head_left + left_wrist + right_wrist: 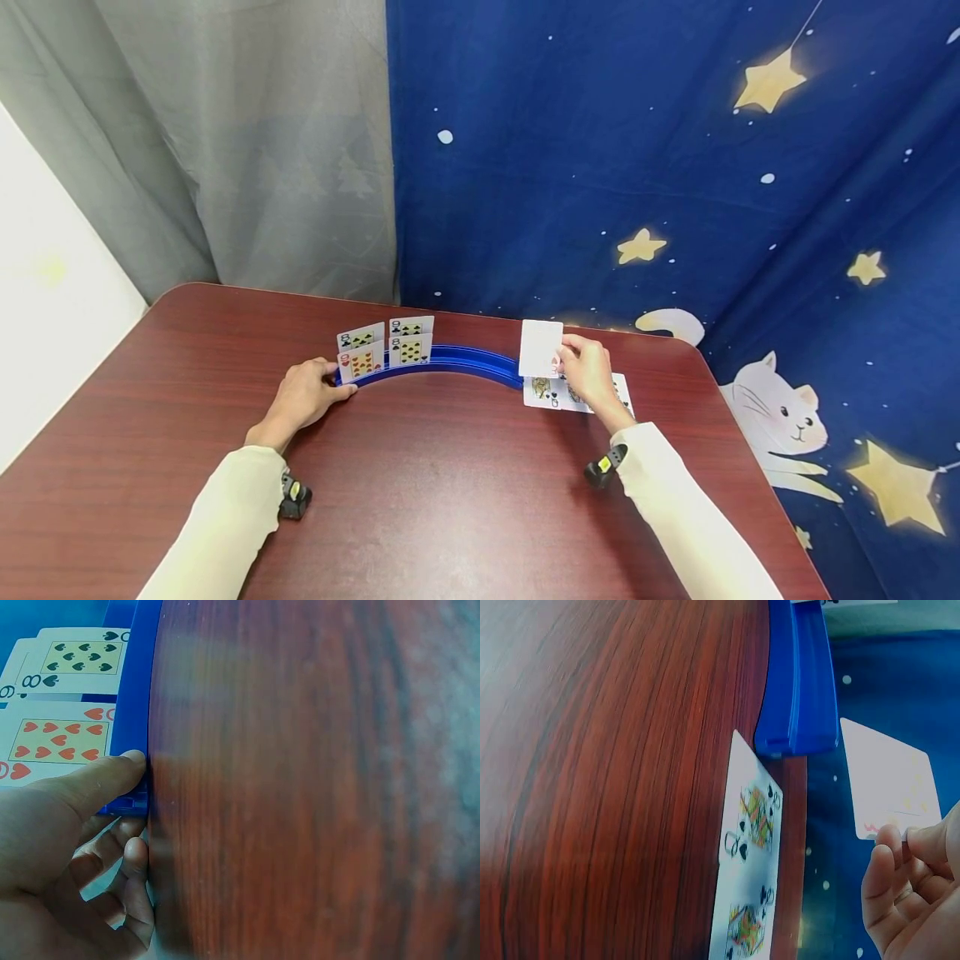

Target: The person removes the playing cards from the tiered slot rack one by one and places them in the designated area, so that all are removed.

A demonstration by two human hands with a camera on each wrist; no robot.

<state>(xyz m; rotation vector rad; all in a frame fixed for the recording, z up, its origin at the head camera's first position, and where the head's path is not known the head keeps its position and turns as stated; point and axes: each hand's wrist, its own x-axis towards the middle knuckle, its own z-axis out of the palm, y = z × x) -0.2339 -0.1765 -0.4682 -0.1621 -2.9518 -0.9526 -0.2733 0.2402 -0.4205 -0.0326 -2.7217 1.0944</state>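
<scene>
Only the head view pairs my left grip, holding the curved blue plastic rack, with my raised right grip, pinching a white rectangular card.

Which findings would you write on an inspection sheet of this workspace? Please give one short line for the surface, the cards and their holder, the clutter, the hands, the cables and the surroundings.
Surface: reddish-brown wood-grain table.
Job's things: curved blue holder; four standing cards at its left end; face-up cards, queens among them, on the table near its right end.
Clutter: nothing seen.
Hands: left hand grips the holder's left end; right hand pinches a raised card, its face washed out.
Cables: nothing seen.
Surroundings: grey curtain; blue curtain with stars and a white cat.
</scene>
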